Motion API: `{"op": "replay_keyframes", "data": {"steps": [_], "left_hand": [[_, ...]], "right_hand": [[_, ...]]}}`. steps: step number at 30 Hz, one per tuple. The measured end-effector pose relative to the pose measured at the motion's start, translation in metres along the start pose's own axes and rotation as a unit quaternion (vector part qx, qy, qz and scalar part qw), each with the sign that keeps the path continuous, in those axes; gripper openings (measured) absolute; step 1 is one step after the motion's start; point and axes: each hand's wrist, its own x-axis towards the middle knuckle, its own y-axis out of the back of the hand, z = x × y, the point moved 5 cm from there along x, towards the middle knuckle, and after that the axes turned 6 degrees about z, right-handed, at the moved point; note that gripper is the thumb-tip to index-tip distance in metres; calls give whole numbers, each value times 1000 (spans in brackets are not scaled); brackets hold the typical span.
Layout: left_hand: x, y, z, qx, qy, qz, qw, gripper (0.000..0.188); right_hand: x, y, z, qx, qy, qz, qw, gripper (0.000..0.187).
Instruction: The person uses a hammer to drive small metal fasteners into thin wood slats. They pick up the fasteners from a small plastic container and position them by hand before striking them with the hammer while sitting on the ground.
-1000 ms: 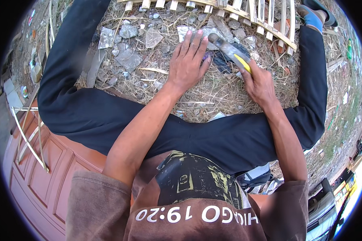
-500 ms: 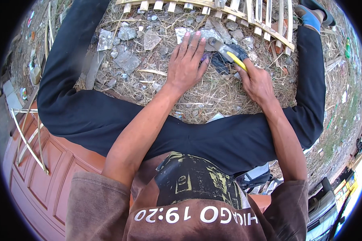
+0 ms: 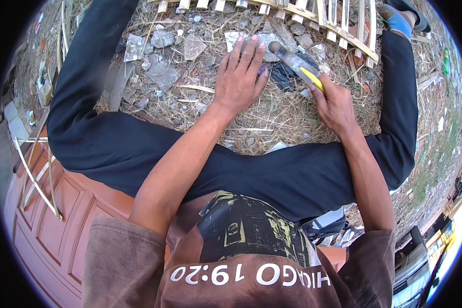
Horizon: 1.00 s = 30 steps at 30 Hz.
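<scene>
My right hand [image 3: 332,102] is wrapped round the grip of a hammer [image 3: 299,64], which has a yellow stripe on its grip and a rounded metal head pointing up and left. To its left my left hand [image 3: 239,74] reaches forward, back upward, fingers stretched out, over a pale flat stone piece. Something small and purple [image 3: 262,69] peeks out beside its index finger and thumb, mostly hidden. A crumpled dark plastic sheet [image 3: 286,76] lies on the ground between the two hands, partly beneath the hammer.
A frame of wooden slats [image 3: 323,26] lies at the far side. Broken stone pieces [image 3: 164,76] and dry straw cover the ground between my legs. A brown panelled door [image 3: 51,226] lies at the left, with thin joined sticks [image 3: 35,179] on it. My legs [image 3: 118,138] spread to both sides.
The hammer and my right hand have shifted slightly to the right, and the hammer's angle has changed a little. My left hand stays nearly in place, fingers still stretched.
</scene>
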Motion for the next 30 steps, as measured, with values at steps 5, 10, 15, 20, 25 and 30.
{"op": "replay_keyframes", "data": {"steps": [5, 10, 15, 20, 25, 30], "left_hand": [[1, -1, 0, 1, 1, -6, 1000, 61], [2, -2, 0, 6, 5, -3, 1000, 62], [3, -2, 1, 1, 4, 8, 1000, 61], [3, -1, 1, -1, 3, 13, 1000, 60], [3, 0, 1, 7, 10, 4, 1000, 56], [4, 0, 2, 3, 1, 8, 1000, 49]], "right_hand": [[1, -5, 8, -76, 10, -42, 996, 25], [3, -2, 1, -24, 23, -16, 999, 26], [2, -7, 11, -49, -12, -29, 998, 25], [5, -3, 4, 10, -23, -10, 1000, 25], [4, -10, 1, -52, -15, -28, 998, 23], [2, -1, -10, 29, 27, 14, 999, 23]]}}
